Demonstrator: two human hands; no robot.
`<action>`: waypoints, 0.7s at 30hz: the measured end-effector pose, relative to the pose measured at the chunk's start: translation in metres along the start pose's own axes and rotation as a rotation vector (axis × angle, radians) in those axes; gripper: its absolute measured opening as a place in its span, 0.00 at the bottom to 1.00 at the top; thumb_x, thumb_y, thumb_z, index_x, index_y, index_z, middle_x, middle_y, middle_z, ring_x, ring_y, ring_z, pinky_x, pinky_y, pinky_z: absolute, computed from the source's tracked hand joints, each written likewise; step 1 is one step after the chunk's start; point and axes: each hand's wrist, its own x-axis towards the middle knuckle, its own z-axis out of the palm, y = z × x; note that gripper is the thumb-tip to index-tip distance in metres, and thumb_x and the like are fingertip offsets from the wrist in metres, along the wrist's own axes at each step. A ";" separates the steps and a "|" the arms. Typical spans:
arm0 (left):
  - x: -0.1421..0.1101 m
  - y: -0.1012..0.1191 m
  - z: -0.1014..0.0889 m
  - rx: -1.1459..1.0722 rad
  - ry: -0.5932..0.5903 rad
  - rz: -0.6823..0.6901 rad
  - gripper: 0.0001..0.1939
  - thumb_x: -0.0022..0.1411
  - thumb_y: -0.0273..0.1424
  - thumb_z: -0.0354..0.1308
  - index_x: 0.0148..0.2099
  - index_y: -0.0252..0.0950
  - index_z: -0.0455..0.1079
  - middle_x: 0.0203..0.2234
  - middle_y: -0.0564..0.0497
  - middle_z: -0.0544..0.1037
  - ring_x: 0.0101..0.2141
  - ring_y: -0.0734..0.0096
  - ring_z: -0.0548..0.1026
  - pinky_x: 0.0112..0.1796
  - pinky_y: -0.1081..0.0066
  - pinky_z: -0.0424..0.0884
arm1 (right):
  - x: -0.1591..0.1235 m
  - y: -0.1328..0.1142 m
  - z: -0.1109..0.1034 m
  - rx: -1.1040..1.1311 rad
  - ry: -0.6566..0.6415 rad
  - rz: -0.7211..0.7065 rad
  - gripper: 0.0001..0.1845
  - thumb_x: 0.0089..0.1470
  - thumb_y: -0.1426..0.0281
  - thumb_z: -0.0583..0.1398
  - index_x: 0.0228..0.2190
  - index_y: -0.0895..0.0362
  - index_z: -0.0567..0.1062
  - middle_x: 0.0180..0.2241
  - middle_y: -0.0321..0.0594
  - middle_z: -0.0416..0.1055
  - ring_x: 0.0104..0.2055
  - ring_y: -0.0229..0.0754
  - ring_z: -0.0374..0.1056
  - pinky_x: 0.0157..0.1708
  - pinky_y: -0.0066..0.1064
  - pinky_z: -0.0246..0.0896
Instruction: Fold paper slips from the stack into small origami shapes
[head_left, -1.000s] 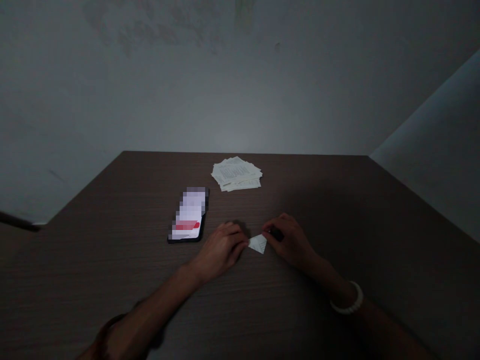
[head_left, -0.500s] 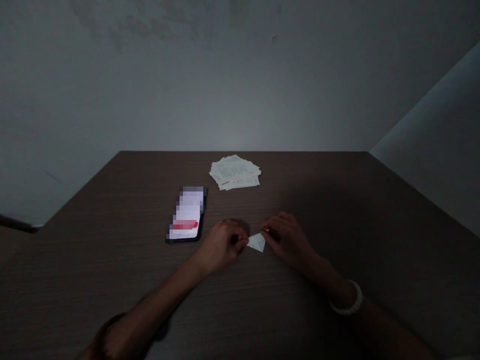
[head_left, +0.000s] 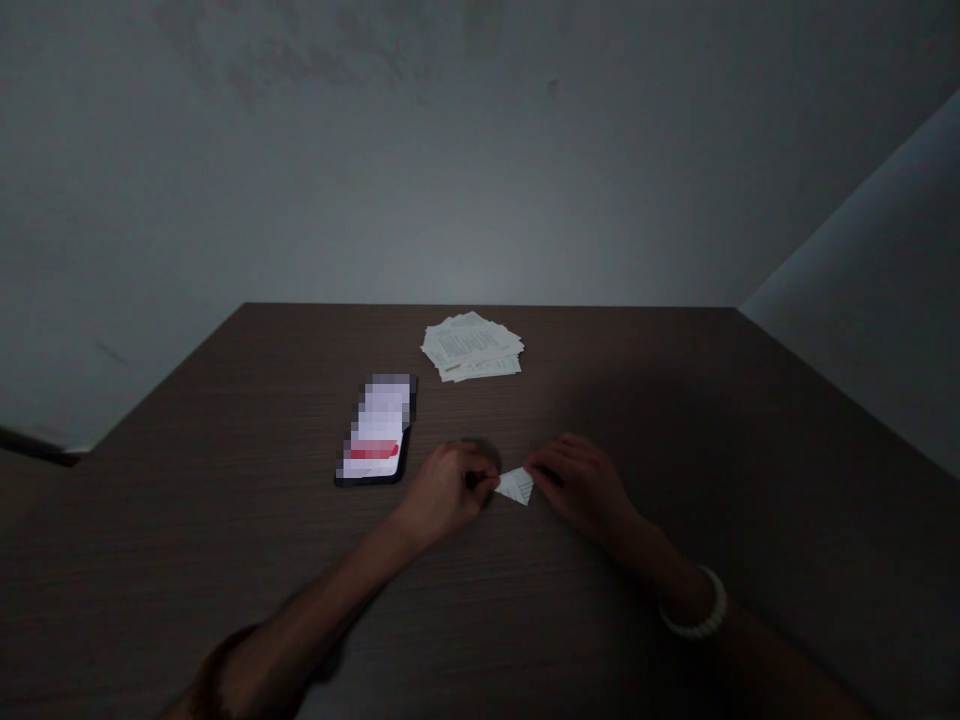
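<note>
A small folded piece of printed paper [head_left: 517,486], roughly triangular, is held between my two hands just above or on the table. My left hand [head_left: 450,490] pinches its left corner between thumb and fingers. On the other side, my right hand [head_left: 581,483] has its fingertips closed on the paper's upper right edge. Dark print lines show on the paper's near face. The fingers hide its far edges.
The brown wooden table [head_left: 480,620] meets a grey wall at its far edge. A phone [head_left: 375,430] with a lit, blurred screen lies left of my left hand. Behind it, toward the wall, is a loose pile of printed paper pieces [head_left: 472,347].
My right fingers have closed in slightly on the paper's upper right edge. My left hand keeps its pinch, and the view has shifted a little.
</note>
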 end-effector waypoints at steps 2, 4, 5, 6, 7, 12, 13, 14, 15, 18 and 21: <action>-0.002 0.000 0.002 0.009 0.023 -0.011 0.05 0.57 0.23 0.59 0.29 0.36 0.74 0.27 0.51 0.76 0.31 0.67 0.74 0.34 0.67 0.69 | -0.002 0.001 -0.003 0.013 -0.026 -0.023 0.08 0.60 0.72 0.57 0.32 0.55 0.76 0.32 0.41 0.75 0.36 0.44 0.66 0.39 0.37 0.62; -0.006 0.000 0.004 0.032 0.043 -0.019 0.05 0.58 0.24 0.59 0.30 0.36 0.73 0.27 0.51 0.75 0.31 0.67 0.74 0.34 0.67 0.69 | -0.005 0.003 -0.006 0.024 -0.057 -0.064 0.08 0.60 0.73 0.56 0.34 0.55 0.76 0.35 0.41 0.75 0.38 0.45 0.67 0.40 0.37 0.63; -0.007 -0.001 0.005 0.047 0.052 -0.023 0.04 0.59 0.25 0.59 0.30 0.36 0.72 0.27 0.51 0.75 0.31 0.67 0.74 0.33 0.68 0.69 | -0.006 0.004 -0.008 0.032 -0.064 -0.083 0.08 0.60 0.73 0.56 0.35 0.54 0.77 0.36 0.41 0.76 0.38 0.44 0.67 0.40 0.37 0.63; -0.009 -0.001 0.006 0.062 0.062 -0.026 0.04 0.59 0.26 0.59 0.31 0.35 0.72 0.28 0.51 0.75 0.31 0.67 0.74 0.33 0.68 0.69 | -0.007 0.005 -0.009 0.035 -0.071 -0.100 0.09 0.60 0.74 0.56 0.36 0.54 0.77 0.37 0.42 0.76 0.38 0.44 0.68 0.40 0.37 0.63; -0.010 -0.002 0.007 0.079 0.066 -0.021 0.04 0.60 0.27 0.59 0.32 0.35 0.72 0.29 0.51 0.75 0.31 0.67 0.74 0.33 0.68 0.69 | -0.008 0.006 -0.009 0.036 -0.077 -0.113 0.09 0.59 0.74 0.56 0.36 0.54 0.77 0.37 0.42 0.76 0.39 0.44 0.68 0.40 0.37 0.63; -0.014 -0.004 0.008 0.272 0.054 0.100 0.09 0.66 0.29 0.54 0.34 0.34 0.73 0.30 0.48 0.74 0.33 0.65 0.73 0.35 0.67 0.71 | -0.007 0.008 -0.010 0.033 -0.081 -0.133 0.10 0.59 0.74 0.57 0.36 0.53 0.78 0.37 0.42 0.76 0.38 0.45 0.69 0.41 0.38 0.63; -0.015 -0.004 0.007 0.316 0.043 0.131 0.10 0.66 0.29 0.53 0.34 0.34 0.74 0.30 0.48 0.74 0.33 0.64 0.73 0.35 0.66 0.71 | -0.007 0.008 -0.010 0.028 -0.077 -0.135 0.10 0.58 0.74 0.57 0.36 0.53 0.78 0.37 0.42 0.76 0.39 0.45 0.69 0.41 0.39 0.63; -0.015 -0.004 0.005 0.352 0.028 0.161 0.11 0.67 0.29 0.52 0.34 0.34 0.73 0.30 0.47 0.74 0.33 0.64 0.72 0.35 0.65 0.71 | -0.007 0.008 -0.010 0.020 -0.076 -0.136 0.10 0.59 0.74 0.57 0.36 0.53 0.78 0.37 0.42 0.75 0.39 0.45 0.69 0.41 0.39 0.63; -0.016 -0.003 0.004 0.378 0.008 0.189 0.11 0.67 0.29 0.52 0.34 0.34 0.73 0.30 0.47 0.73 0.33 0.64 0.72 0.34 0.65 0.71 | -0.006 0.007 -0.011 0.010 -0.082 -0.136 0.10 0.59 0.74 0.57 0.36 0.53 0.78 0.38 0.42 0.75 0.39 0.45 0.68 0.41 0.39 0.62; -0.018 -0.002 0.001 0.418 -0.037 0.245 0.12 0.68 0.30 0.50 0.34 0.33 0.73 0.31 0.47 0.72 0.33 0.63 0.71 0.35 0.63 0.71 | -0.006 0.005 -0.012 -0.024 -0.094 -0.138 0.10 0.59 0.74 0.56 0.36 0.53 0.77 0.37 0.42 0.75 0.38 0.45 0.68 0.40 0.38 0.61; -0.020 0.000 0.000 0.444 -0.059 0.265 0.13 0.68 0.29 0.49 0.34 0.32 0.72 0.32 0.46 0.71 0.34 0.63 0.71 0.36 0.62 0.72 | -0.007 0.002 -0.013 -0.061 -0.099 -0.141 0.09 0.59 0.75 0.56 0.35 0.53 0.77 0.37 0.42 0.74 0.39 0.45 0.67 0.39 0.38 0.60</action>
